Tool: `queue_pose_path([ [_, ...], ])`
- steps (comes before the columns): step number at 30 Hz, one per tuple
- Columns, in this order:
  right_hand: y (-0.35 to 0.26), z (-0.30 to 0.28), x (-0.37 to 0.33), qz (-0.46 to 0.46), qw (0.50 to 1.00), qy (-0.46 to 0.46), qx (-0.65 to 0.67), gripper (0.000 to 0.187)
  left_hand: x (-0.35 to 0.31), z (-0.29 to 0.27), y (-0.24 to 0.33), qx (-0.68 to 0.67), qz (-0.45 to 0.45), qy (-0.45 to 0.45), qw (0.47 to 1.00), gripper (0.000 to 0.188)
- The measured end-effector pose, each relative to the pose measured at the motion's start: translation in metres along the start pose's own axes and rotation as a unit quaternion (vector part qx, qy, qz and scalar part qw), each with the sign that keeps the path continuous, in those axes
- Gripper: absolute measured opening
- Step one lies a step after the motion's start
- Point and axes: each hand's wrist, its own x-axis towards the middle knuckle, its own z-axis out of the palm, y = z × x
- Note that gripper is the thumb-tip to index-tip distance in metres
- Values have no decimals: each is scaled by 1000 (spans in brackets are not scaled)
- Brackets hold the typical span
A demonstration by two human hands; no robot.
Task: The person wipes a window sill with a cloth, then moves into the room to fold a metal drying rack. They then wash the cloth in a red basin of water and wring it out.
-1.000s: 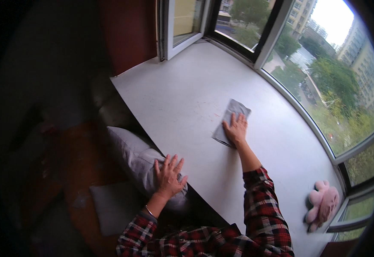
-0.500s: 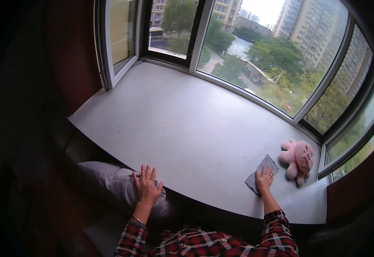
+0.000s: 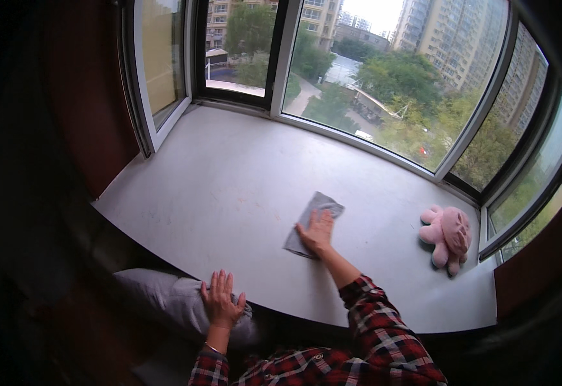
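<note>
My right hand (image 3: pixel 318 231) lies flat on a folded grey cloth (image 3: pixel 320 201), pressing it against the white windowsill surface (image 3: pixel 229 186) near its middle. The fingers are stretched out over the cloth, and the thumb sticks out toward its left edge. My left hand (image 3: pixel 223 301) rests at the near edge of the sill, fingers extended and a little apart, with nothing in it. Below and behind that hand is a light grey padded fabric item (image 3: pixel 165 293), partly in shadow. A pink plush toy (image 3: pixel 451 233) sits at the right end of the sill.
Windows with grey frames (image 3: pixel 358 143) border the far and right sides of the sill. At the left an open window sash (image 3: pixel 160 132) reaches inward over the surface. A dark reddish panel (image 3: pixel 88 122) stands beside it.
My right hand has slid the grey cloth left and slightly away from me, from beside the plush toy to mid-sill. The left hand stays on the near edge. The view has shifted slightly.
</note>
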Motion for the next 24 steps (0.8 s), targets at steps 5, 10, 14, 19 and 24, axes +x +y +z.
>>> queue_pose_path([
  [5,-123,24,19,-146,988,-22,52,89,0,3,-1,-15,-6,4,1000,60],
  [10,-239,39,-20,-327,935,-84,111,82,-1,4,-4,-20,-21,-13,1000,59],
  [14,-259,32,-50,-425,886,-120,140,82,-1,3,2,-1,-28,9,1000,63],
  [19,-183,43,-12,-337,934,-62,98,83,-2,4,2,16,-28,-7,999,61],
  [24,5,-5,22,-150,987,-39,44,82,-5,4,0,36,-19,-6,999,59],
])
